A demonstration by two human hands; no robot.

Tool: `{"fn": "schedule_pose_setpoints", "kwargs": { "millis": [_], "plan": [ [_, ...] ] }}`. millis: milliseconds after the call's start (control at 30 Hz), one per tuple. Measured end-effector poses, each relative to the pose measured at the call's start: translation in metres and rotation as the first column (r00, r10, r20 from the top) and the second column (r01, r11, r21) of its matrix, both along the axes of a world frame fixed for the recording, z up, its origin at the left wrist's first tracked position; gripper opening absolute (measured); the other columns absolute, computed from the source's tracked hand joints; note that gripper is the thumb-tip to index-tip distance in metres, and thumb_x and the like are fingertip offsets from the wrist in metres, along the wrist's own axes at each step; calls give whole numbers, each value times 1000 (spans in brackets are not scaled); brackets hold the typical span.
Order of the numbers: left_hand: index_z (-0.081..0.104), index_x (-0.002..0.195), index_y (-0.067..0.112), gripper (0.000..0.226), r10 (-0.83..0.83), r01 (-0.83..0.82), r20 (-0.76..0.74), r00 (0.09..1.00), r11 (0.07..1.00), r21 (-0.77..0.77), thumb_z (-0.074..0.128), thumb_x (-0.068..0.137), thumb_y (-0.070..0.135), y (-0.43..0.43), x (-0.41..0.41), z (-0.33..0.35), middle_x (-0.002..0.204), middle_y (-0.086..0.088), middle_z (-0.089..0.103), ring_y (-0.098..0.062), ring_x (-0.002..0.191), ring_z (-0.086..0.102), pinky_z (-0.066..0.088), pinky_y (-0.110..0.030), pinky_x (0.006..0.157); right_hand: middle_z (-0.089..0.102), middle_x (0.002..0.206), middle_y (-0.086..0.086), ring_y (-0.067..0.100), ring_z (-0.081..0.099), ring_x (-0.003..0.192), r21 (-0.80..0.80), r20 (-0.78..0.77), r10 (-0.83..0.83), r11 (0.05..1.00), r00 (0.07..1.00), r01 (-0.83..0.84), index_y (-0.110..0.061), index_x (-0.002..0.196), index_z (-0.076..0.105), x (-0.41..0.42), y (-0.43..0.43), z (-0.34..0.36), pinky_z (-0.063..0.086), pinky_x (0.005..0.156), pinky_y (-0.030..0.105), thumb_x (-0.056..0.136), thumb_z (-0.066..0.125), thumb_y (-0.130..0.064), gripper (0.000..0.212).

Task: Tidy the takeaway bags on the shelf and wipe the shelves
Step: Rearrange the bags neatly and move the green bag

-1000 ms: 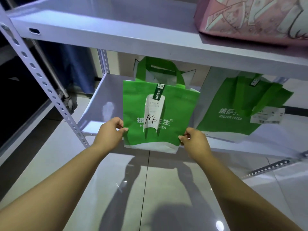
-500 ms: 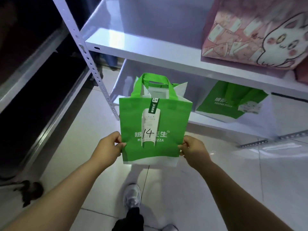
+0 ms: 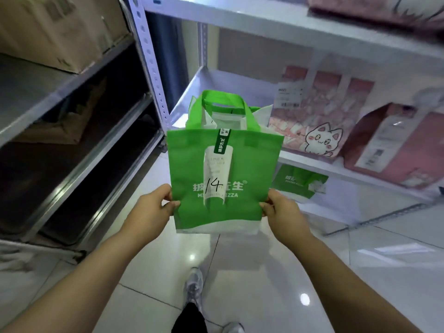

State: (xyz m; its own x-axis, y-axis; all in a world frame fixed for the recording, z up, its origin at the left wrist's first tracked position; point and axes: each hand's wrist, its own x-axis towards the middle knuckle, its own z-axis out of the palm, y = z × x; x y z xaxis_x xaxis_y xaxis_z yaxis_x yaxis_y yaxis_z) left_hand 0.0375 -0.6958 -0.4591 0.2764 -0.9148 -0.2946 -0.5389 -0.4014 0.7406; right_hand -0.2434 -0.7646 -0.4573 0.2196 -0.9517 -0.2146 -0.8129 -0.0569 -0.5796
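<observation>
Both my hands carry the green takeaway bag upright above the floor. My left hand pinches its lower edge at nine o'clock, and my right hand pinches it at three. At two o'clock a pink cat bag stands on the white shelf.

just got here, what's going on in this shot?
A person holds a green bag in front of the shelf, above the floor, left hand and right hand each pinching a lower side edge. A receipt marked 14 is on its front. A second green bag lies on the lowest shelf level, and pink bags stand on the level above. No cloth is in view.
</observation>
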Motion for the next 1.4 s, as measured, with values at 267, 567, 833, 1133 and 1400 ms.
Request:
{"fn": "schedule_pose_setpoints", "kwargs": {
  "millis": [267, 567, 833, 1133, 1400],
  "plan": [
    [59, 89, 32, 12, -6, 37, 96, 995, 946, -322, 60, 88, 20, 7, -16, 133, 87, 25, 65, 2, 72, 65, 55, -43, 75, 59, 71, 4, 21, 53, 63, -310, 35, 58, 950, 998, -44, -16, 82, 45, -15, -3, 128, 41, 54, 29, 95, 49, -22, 14],
    [54, 81, 27, 11, 89, 28, 183, 979, 833, -553, 61, 88, 21, -14, -12, 241, 83, 9, 68, -19, 75, 67, 55, -46, 69, 59, 68, 5, 26, 55, 63, -520, 176, 124, 854, 977, -15, -14, 83, 50, -5, -31, 234, 49, 59, 42, 94, 49, -19, 12],
    [51, 75, 26, 18, 149, 37, 224, 963, 752, -659, 61, 84, 14, -81, 8, 296, 75, 9, 67, -19, 67, 67, 56, -43, 65, 57, 67, 4, 27, 55, 63, -630, 205, 109, 776, 973, 46, -18, 77, 48, 18, -90, 291, 49, 60, 46, 94, 48, -19, 16],
    [46, 71, 27, 23, 122, 108, 276, 953, 716, -690, 58, 84, 13, -186, 42, 320, 72, 13, 63, -24, 66, 64, 53, -39, 64, 55, 63, 4, 24, 49, 58, -692, 170, 47, 717, 984, 85, -15, 74, 44, 52, -175, 314, 41, 52, 36, 93, 52, -18, 21],
    [46, 73, 44, 32, 8, 173, 275, 961, 759, -628, 53, 86, 16, -265, 56, 295, 77, 19, 62, -18, 72, 64, 51, -33, 64, 51, 62, -4, 11, 44, 54, -640, 125, -70, 757, 990, 134, -25, 67, 39, 65, -233, 294, 35, 49, 27, 93, 53, -21, 30]
  ]
}}
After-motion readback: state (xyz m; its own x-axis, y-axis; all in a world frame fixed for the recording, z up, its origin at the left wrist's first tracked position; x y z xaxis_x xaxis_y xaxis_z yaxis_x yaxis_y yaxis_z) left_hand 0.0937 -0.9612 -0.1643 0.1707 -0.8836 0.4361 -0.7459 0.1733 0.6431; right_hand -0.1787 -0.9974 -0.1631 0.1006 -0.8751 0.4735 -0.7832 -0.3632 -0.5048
